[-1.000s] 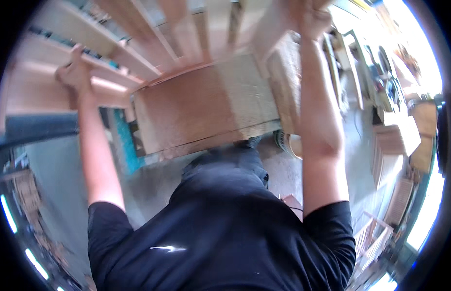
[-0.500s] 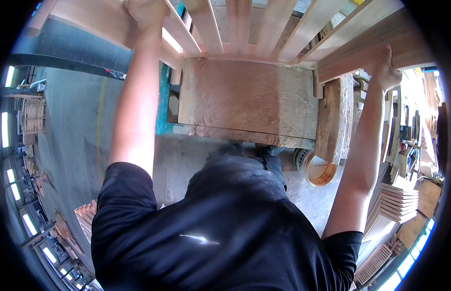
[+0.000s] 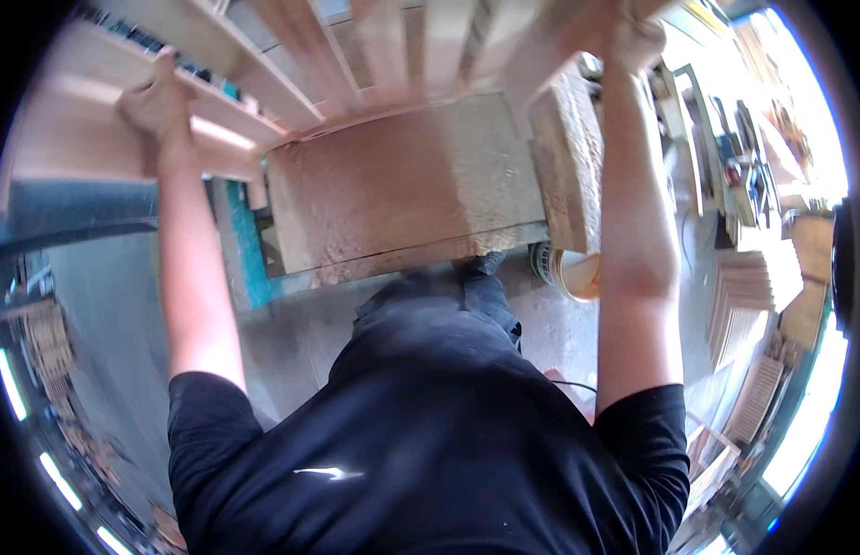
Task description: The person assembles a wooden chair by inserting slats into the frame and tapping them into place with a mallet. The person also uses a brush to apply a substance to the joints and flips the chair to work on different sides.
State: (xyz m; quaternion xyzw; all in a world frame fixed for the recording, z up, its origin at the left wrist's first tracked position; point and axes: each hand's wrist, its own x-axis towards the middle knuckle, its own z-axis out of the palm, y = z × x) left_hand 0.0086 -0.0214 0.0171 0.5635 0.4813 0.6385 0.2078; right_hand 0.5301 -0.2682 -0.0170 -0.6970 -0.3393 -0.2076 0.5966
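A large frame of pale wood with several parallel slats (image 3: 379, 51) stretches across the far edge of the view, its top cut off. Around its left side board my left hand (image 3: 162, 104) is closed, thumb on the upper edge. My right hand (image 3: 636, 42) grips the right side board (image 3: 573, 32); its fingers are partly blurred. The near end of the frame lies over a worn wooden worktop (image 3: 402, 180), which is dusty and chipped along its front edge.
A teal support (image 3: 247, 245) stands at the worktop's left, and a rough timber block (image 3: 571, 153) at its right. Below that block sits a bucket (image 3: 578, 275). Stacked wooden boards (image 3: 749, 291) and clutter stand on the right.
My view has turned, so the worktop appears tilted and further left. Both hands stay on the slatted frame; the left now shows lower, the right higher in view.
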